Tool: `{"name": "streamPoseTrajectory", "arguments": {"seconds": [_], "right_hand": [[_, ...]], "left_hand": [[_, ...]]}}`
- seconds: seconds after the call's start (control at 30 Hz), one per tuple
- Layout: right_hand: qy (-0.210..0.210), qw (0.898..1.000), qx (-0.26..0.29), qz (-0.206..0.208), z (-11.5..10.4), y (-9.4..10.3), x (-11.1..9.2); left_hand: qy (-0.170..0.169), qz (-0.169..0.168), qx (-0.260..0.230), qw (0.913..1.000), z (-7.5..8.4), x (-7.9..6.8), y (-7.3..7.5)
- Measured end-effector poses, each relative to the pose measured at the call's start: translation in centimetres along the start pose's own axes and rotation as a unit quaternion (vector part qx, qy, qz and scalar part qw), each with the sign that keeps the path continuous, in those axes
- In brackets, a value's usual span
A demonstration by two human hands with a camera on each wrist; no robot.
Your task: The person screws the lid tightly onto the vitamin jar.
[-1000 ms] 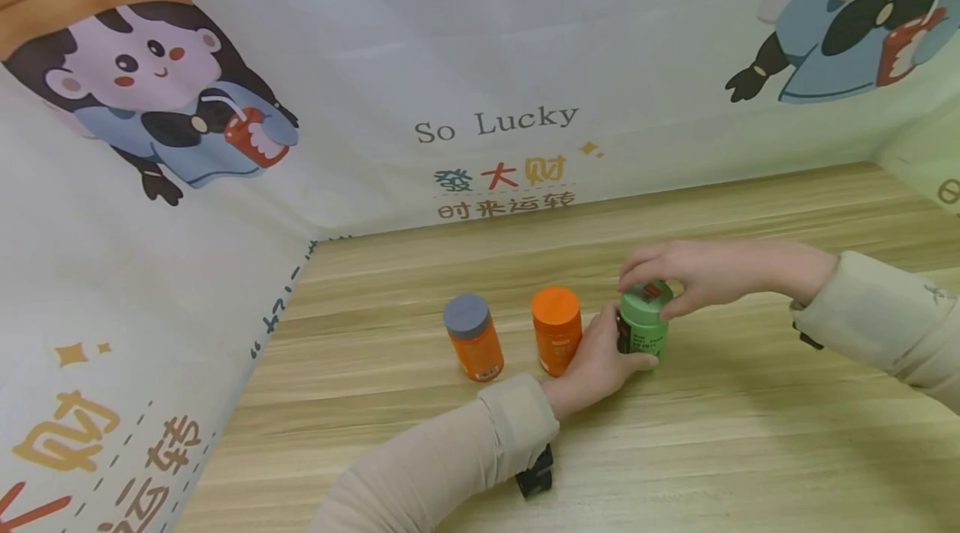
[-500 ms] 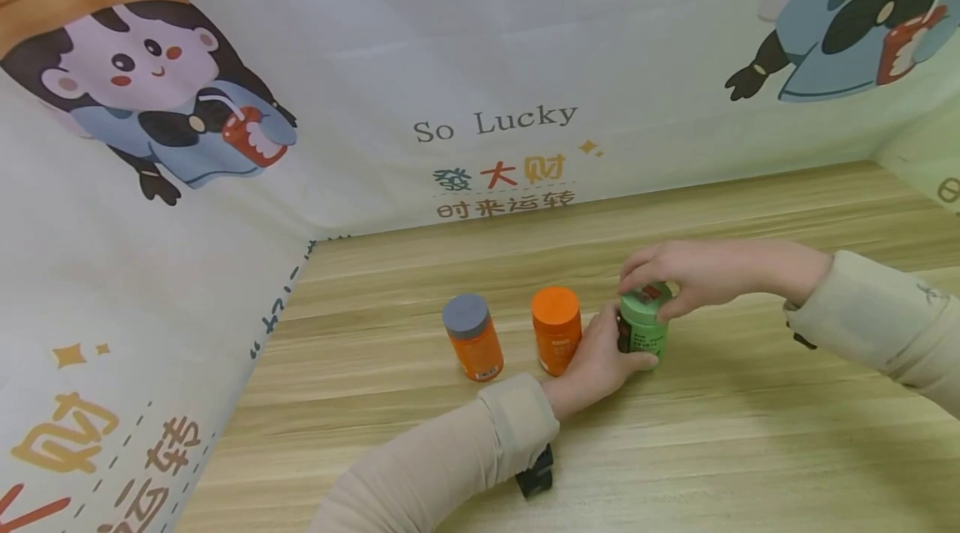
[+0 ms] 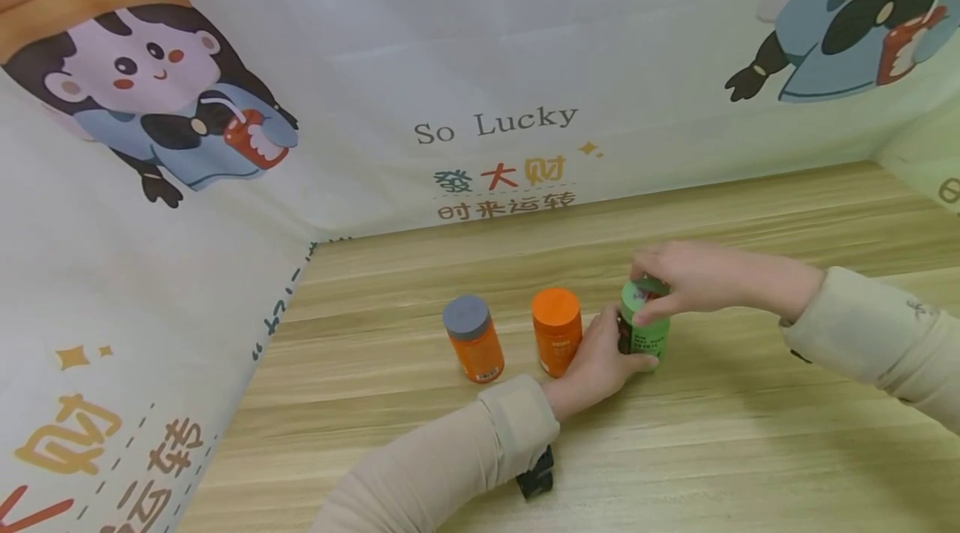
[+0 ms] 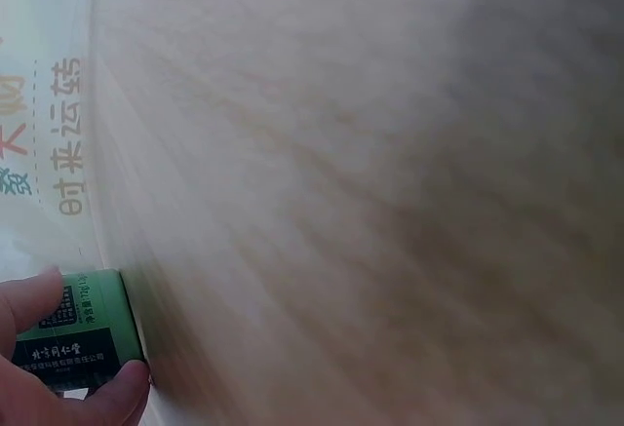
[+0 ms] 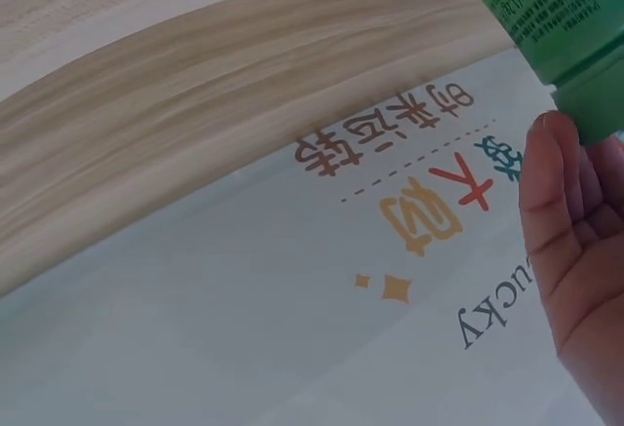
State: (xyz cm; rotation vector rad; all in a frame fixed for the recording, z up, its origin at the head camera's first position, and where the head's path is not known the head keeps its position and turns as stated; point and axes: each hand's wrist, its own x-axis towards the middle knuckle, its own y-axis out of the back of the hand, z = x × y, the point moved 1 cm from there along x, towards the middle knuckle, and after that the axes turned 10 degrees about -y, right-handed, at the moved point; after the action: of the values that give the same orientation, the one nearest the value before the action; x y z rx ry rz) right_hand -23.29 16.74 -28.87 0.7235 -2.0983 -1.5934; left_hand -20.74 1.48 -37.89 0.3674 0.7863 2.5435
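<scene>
A green jar (image 3: 647, 343) with dark label print stands upright on the wooden table, right of centre. My left hand (image 3: 596, 362) grips its body low down, thumb at the front and fingers around the left side. The left wrist view shows the same jar (image 4: 73, 333) between thumb and fingers. From above, my right hand (image 3: 686, 279) holds the jar's green lid (image 3: 632, 297), its thumb across the near edge. In the right wrist view, the fingertips touch the lid (image 5: 590, 104), which sits on the jar. My fingers hide part of the lid top.
An orange jar with an orange lid (image 3: 557, 308) stands just left of my left hand. Farther left is an orange jar with a grey lid (image 3: 467, 316). A printed white backdrop (image 3: 360, 82) rises behind the table (image 3: 712, 458).
My right hand has turned on the lid, its thumb shifting left across the near edge and its fingers moving slightly right. The left hand and the jar's body have stayed in place.
</scene>
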Motion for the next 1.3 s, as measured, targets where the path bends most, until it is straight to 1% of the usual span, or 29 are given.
{"name": "streamPoseTrajectory", "arguments": {"seconds": [0.17, 0.23, 0.33, 0.43, 0.53, 0.67, 0.77, 0.9, 1.0, 1.13, 1.3], "right_hand": [[-0.039, 0.999, -0.033, 0.006, -0.2, 0.0, -0.1], [-0.051, 0.998, -0.033, -0.01, -0.2, 0.3, -0.1], [-0.055, 0.998, -0.018, -0.038, 0.2, 1.0, -0.3], [-0.036, 0.997, 0.022, -0.066, 0.8, 1.8, -0.6], [0.0, 0.995, 0.054, -0.086, 1.4, 2.1, -0.9], [0.038, 0.992, 0.073, -0.099, 1.8, 2.0, -1.2], [0.037, 0.99, 0.083, -0.107, 1.9, 1.7, -1.3], [0.017, 0.989, 0.086, -0.118, 1.9, 1.4, -1.2], [0.013, 0.991, 0.077, -0.11, 1.7, 1.3, -1.2], [0.005, 0.994, 0.066, -0.084, 1.5, 1.2, -1.1], [-0.024, 0.997, 0.036, -0.06, 1.0, 0.8, -1.0]], "left_hand": [[-0.003, 0.002, 0.0, 1.0, 0.1, 0.0, 0.0], [-0.002, 0.001, -0.001, 1.0, 0.1, 0.0, 0.1], [0.0, 0.002, -0.001, 1.0, 0.2, -0.1, 0.1], [0.001, 0.004, 0.001, 1.0, 0.2, -0.1, 0.1], [0.003, 0.006, 0.001, 1.0, 0.1, -0.1, 0.1], [0.008, 0.007, 0.001, 0.9999, 0.1, -0.1, 0.0], [0.004, 0.007, 0.004, 1.0, 0.1, 0.0, 0.0], [0.001, 0.007, 0.007, 0.9999, 0.1, 0.0, -0.1], [0.003, 0.009, 0.004, 1.0, 0.1, -0.1, -0.1], [-0.002, 0.01, 0.0, 1.0, 0.1, -0.1, 0.0], [-0.007, 0.009, 0.003, 0.9999, 0.2, -0.1, 0.0]]}}
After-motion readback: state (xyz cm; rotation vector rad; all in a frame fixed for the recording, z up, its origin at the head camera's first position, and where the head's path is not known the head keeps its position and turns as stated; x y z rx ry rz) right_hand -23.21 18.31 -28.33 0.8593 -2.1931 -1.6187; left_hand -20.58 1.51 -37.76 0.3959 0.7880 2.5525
